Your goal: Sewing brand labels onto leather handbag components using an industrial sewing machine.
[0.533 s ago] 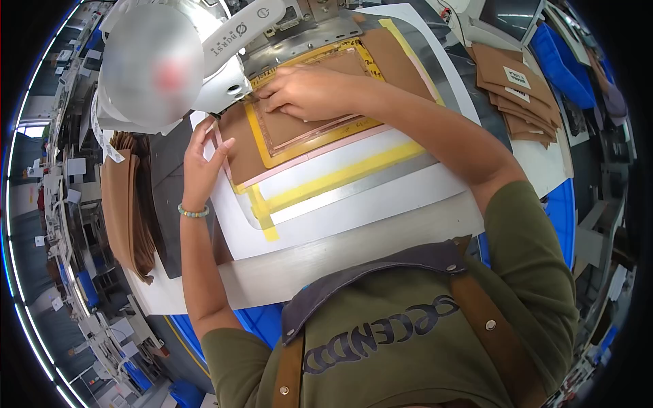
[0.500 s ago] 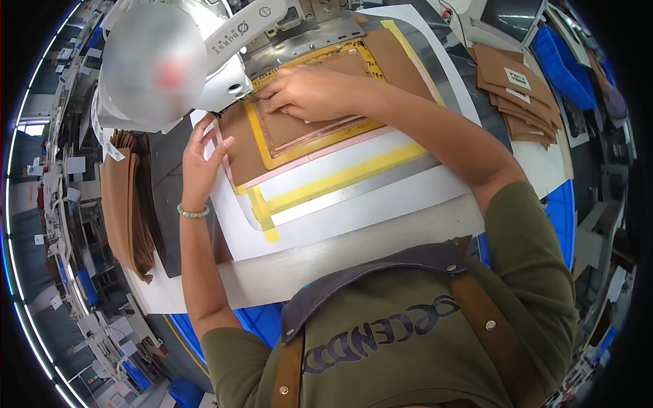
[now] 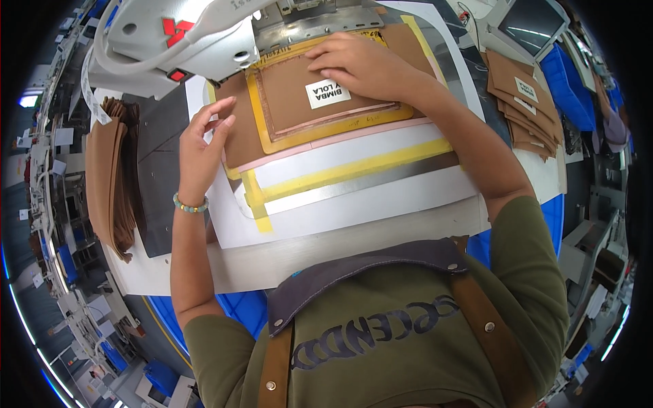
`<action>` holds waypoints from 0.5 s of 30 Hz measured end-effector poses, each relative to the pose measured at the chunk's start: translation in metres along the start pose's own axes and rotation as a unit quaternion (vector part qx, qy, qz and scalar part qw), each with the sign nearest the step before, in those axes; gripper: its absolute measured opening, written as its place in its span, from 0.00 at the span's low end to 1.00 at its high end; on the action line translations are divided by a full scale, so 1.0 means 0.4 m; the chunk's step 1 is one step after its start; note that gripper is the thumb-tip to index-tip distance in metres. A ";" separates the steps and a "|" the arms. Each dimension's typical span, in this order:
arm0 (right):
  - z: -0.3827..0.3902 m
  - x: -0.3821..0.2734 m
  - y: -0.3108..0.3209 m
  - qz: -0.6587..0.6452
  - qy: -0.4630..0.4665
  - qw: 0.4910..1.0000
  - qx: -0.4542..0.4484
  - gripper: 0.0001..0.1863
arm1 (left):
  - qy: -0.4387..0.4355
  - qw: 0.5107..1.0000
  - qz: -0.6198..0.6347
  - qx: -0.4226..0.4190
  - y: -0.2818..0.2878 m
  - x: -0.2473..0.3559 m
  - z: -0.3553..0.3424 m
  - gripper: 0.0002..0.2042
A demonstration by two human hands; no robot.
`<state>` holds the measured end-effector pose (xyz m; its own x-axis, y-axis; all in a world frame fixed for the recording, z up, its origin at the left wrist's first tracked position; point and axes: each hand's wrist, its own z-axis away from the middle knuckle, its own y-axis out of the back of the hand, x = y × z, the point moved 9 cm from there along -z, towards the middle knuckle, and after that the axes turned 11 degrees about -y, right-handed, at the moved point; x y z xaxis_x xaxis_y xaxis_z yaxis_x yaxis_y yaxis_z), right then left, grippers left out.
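My right hand rests on a brown panel inside a yellow template frame, fingers slightly bent and apart, just above a white label. My left hand, a bead bracelet at its wrist, is raised by the left side of the larger brown sheet, fingers curved and apart with nothing visible in them. Yellow and pink tape strips edge the work on a white board. The white sewing machine's head is above my left hand.
Folded brown pieces are piled at left on a dark mat. Labelled brown pieces lie at right beside a blue bin and a screen. Another person's sleeve shows at the far right.
My right hand has moved right and up, uncovering the white label. The view has shifted slightly, bringing more of the machine into sight. My left hand's fingertips have bent toward the right.
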<state>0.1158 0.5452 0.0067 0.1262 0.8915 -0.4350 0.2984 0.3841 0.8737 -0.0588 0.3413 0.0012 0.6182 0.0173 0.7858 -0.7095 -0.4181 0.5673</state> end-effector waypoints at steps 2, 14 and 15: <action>0.012 0.020 0.011 -0.007 -0.010 0.998 0.054 0.12 | 0.025 0.996 0.082 0.000 -0.038 0.017 0.009 0.19; 0.031 -0.045 -0.052 0.034 0.093 0.995 0.029 0.19 | 0.142 0.891 0.428 -0.051 -0.206 0.058 -0.053 0.26; 0.031 -0.044 -0.053 0.037 0.094 0.994 0.031 0.19 | 0.142 0.891 0.429 -0.050 -0.206 0.058 -0.055 0.26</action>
<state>0.1191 0.5185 -0.0069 -0.0268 0.9478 -0.3177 0.3526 0.3064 0.8842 0.0064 0.3959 -0.0218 -0.2658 -0.0348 0.9634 -0.9152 -0.3048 -0.2635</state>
